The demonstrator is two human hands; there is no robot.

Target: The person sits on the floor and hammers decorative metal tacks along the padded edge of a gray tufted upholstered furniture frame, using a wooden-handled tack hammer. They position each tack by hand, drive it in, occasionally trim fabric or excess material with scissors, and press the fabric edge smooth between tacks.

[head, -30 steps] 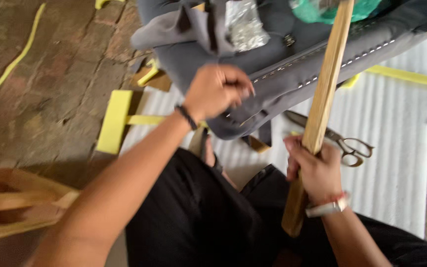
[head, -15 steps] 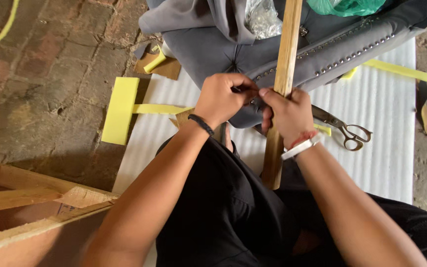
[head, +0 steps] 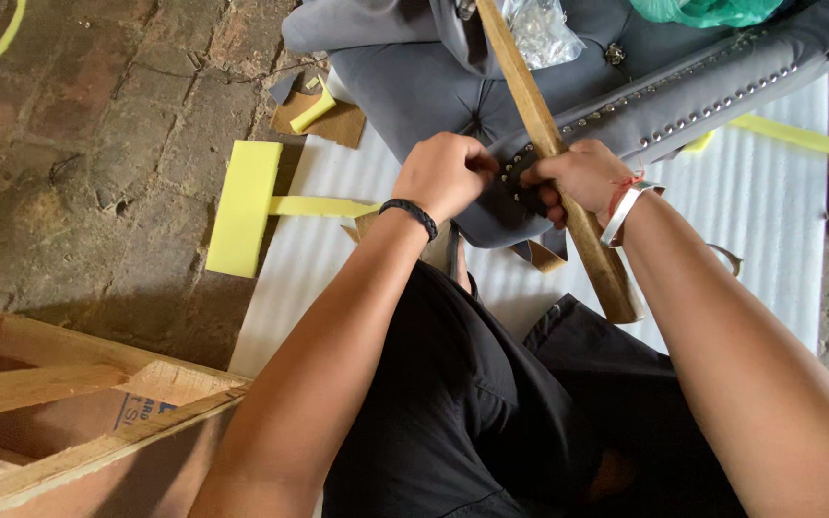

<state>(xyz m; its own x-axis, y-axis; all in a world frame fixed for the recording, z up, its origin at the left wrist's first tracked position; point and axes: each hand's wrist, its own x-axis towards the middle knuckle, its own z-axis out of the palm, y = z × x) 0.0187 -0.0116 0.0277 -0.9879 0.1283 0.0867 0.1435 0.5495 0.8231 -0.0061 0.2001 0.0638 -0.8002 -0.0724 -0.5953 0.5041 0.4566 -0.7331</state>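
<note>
Right hand (head: 582, 177): closed around wooden stick (head: 554, 153) at mid-length, knuckles up, wrist bent inward, pale band and red thread at wrist. Stick tilted, upper end off the top edge, lower end over black-trousered lap. Left hand (head: 445, 173): curled into loose fist, fingertips pinched at studded edge of grey upholstered cushion (head: 453, 91); cannot tell whether anything small held between fingers. Black braided bracelet at left wrist. Both forearms converging from lower frame, hands almost touching at cushion edge.

Cushion: tufted, row of metal studs along border, lying on white ribbed foam sheet (head: 779, 221). Crumpled clear plastic bag (head: 541, 29) on top of cushion. Yellow foam block (head: 242, 206) left of sheet, on brick floor. Wooden frame (head: 59, 384) at lower left. Scissors handle (head: 726, 257) partly hidden behind right forearm.
</note>
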